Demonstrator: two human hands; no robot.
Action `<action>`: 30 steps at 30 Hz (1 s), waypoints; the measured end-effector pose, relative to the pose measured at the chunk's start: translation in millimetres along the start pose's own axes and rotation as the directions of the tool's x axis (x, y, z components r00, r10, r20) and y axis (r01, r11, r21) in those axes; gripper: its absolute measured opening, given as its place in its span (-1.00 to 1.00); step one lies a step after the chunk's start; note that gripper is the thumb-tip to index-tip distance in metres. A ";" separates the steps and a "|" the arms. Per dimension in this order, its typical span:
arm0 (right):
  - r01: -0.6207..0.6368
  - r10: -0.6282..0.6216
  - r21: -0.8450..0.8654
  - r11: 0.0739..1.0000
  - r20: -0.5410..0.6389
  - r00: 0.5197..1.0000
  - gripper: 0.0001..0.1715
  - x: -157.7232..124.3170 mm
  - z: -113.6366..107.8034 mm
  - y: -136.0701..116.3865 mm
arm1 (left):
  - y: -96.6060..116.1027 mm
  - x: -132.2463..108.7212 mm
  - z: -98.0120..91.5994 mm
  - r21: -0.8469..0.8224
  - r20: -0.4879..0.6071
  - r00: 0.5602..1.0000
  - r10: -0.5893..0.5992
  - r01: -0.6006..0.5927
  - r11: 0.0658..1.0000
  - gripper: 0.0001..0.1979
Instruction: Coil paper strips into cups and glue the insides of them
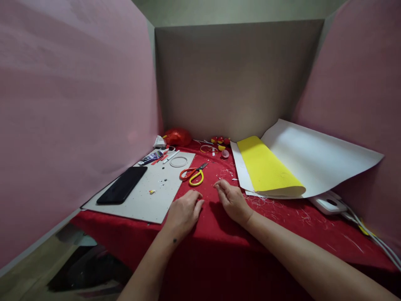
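My left hand (184, 210) rests on the red cloth (205, 223) beside the grey board (158, 209), its fingers bent and close together, with nothing visible in them. Opposite it, my right hand (231, 200) is curled with its fingertips pointing left; whether they hold anything small cannot be made out. A gap of cloth separates the two hands. Just beyond them lie scissors (195, 174) with one red and one yellow handle, blades apart. Nearest on the board is a tiny white, yellow and red piece (152, 192).
A black phone (122, 185), a tube (152, 157) and a white ring (178, 161) lie on the board. Yellow corrugated sheet (266, 167) and large white sheets (316, 163) cover the right side. A power strip (328, 202) with cables sits at far right.
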State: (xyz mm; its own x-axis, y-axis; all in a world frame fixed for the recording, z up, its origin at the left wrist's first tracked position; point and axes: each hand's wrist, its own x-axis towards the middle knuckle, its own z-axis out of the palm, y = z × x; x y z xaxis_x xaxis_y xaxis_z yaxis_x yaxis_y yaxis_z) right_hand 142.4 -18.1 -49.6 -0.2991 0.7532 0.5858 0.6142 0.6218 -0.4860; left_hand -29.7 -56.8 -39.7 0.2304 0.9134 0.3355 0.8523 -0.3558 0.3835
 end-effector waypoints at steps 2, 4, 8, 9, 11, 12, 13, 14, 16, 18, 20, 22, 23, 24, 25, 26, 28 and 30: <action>-0.004 0.004 -0.007 1.000 -0.012 1.000 -0.78 -0.7 -0.1 -0.5 | 0.3 -0.9 0.6 -0.001 0.008 1.000 0.012 -0.012 1.000 -0.79; -0.003 0.003 -0.010 1.000 -0.016 1.000 -0.78 -1.3 -0.4 -1.5 | 0.4 -2.3 1.3 -0.003 0.020 1.000 0.020 -0.020 1.000 -0.80; -0.036 0.036 0.042 0.998 -0.017 0.999 -0.78 -1.7 -1.0 -4.1 | -0.4 -4.9 3.9 0.006 0.057 0.997 0.048 -0.049 0.999 -0.79; -0.053 0.054 0.051 0.997 -0.020 0.998 -0.79 -1.8 -1.0 -4.7 | -0.7 -5.1 4.8 0.012 0.056 0.996 0.064 -0.065 0.998 -0.79; -0.083 0.084 0.053 0.995 -0.023 0.996 -0.80 -1.9 -1.2 -5.8 | -1.2 -5.3 6.3 0.027 0.051 0.995 0.092 -0.093 0.995 -0.80; -0.094 0.095 0.052 0.994 -0.023 0.995 -0.80 -1.9 -1.2 -6.2 | -1.3 -5.4 6.9 0.032 0.050 0.994 0.099 -0.101 0.994 -0.80; -0.103 0.104 0.050 0.993 -0.021 0.994 -0.79 -1.9 -1.2 -6.6 | -1.4 -5.4 7.3 0.034 0.053 0.993 0.103 -0.105 0.994 -0.80; -0.110 0.111 0.046 0.993 -0.023 0.994 -0.79 -1.9 -1.1 -6.9 | -1.4 -5.5 7.5 0.034 0.060 0.993 0.106 -0.108 0.994 -0.80; -0.119 0.120 0.035 0.992 -0.033 0.992 -0.80 -1.9 -1.0 -7.5 | -1.4 -5.6 7.7 0.032 0.069 0.992 0.107 -0.110 0.993 -0.80; -0.116 0.117 0.023 0.993 -0.044 0.992 -0.80 -1.7 -0.8 -8.3 | -1.6 -5.7 7.8 0.026 0.066 0.992 0.110 -0.112 0.993 -0.80; -0.107 0.107 0.009 0.994 -0.049 0.993 -0.81 -1.5 -0.6 -9.3 | -2.1 -5.7 7.9 0.017 0.054 0.991 0.120 -0.121 0.993 -0.80; -0.098 0.097 -0.009 0.995 -0.050 0.994 -0.81 -1.4 -0.5 -10.3 | -2.9 -5.6 8.2 0.008 0.041 0.991 0.129 -0.130 0.992 -0.80; -0.094 0.093 -0.017 0.995 -0.050 0.994 -0.81 -1.5 -0.4 -10.7 | -3.5 -5.5 8.4 0.003 0.035 0.991 0.131 -0.132 0.991 -0.81; -0.090 0.088 -0.025 0.996 -0.050 0.995 -0.82 -1.5 -0.4 -11.1 | -4.0 -5.4 8.7 -0.004 0.029 0.991 0.132 -0.132 0.991 -0.81; -0.084 0.083 -0.032 0.996 -0.050 0.995 -0.82 -1.7 -0.3 -11.3 | -4.5 -5.3 8.9 -0.011 0.024 0.991 0.131 -0.131 0.991 -0.81; -0.079 0.078 -0.037 0.996 -0.049 0.996 -0.82 -1.9 -0.3 -11.5 | -4.9 -5.2 9.1 -0.018 0.021 0.991 0.130 -0.130 0.991 -0.81; -0.067 0.065 -0.041 0.997 -0.053 0.996 -0.83 -2.2 -0.2 -11.7 | -5.3 -4.8 9.0 -0.026 0.018 0.992 0.126 -0.126 0.992 -0.81; -0.050 0.048 -0.038 0.998 -0.055 0.997 -0.85 -2.5 -0.1 -11.8 | -5.1 -4.7 8.3 -0.021 0.025 0.993 0.118 -0.118 0.993 -0.80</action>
State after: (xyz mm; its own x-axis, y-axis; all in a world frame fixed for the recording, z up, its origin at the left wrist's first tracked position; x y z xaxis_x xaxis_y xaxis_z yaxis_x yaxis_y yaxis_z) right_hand 136.0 -27.4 -45.3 -0.2284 0.7694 0.5966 0.6559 0.5745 -0.4897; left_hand -31.2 -57.7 -50.4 0.3411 0.8695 0.3572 0.8093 -0.4649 0.3590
